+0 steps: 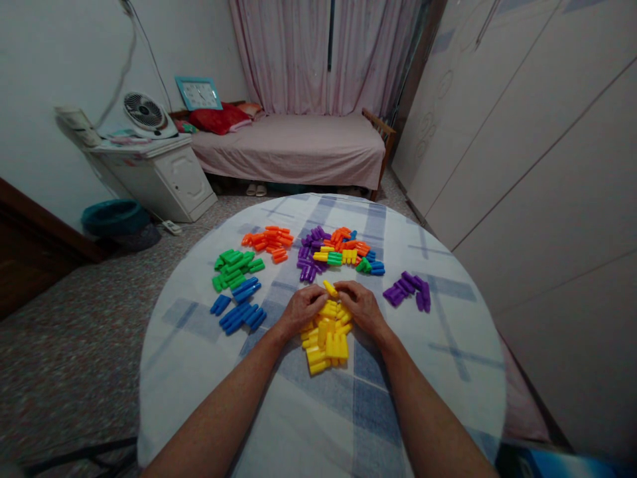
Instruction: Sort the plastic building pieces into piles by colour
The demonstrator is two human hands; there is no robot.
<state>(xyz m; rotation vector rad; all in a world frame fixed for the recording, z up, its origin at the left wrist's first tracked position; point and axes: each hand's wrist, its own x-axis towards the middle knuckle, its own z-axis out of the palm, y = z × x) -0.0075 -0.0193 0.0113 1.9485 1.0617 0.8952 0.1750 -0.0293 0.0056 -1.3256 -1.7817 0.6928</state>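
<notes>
On a round table (308, 431) with a white-and-blue checked cloth, it's a whole rainbow of little plastic blocks, mostly sorted by color. Both hands are at the middle, right over the far end of the yellow pile (314, 355), which sits between the forearms. One yellow block (329, 287) is up at the fingertips, tilted. The right hand (364, 305) is curled narrow and looks to be pinching the lower end of it. The left hand (301, 309) is bent in just beside it, fingers drawn together (can't tell whether it's gripping the block too or only touching the pile).

Over to the left you've got orange blocks (271, 240) at the back, then green blocks (235, 267), then blue blocks (243, 317) closest to the left forearm. Purple blocks (408, 291) lie off to the right, well apart from the rest. Just beyond the hands is a mixed heap (335, 259) with purple, orange, yellow, green and blue all jumbled up (a few yellow and green ones lie side by side there).

Past the table there's a bed (298, 143) with a pink sheet, plus a fan (144, 111) on a white cabinet (182, 178).
</notes>
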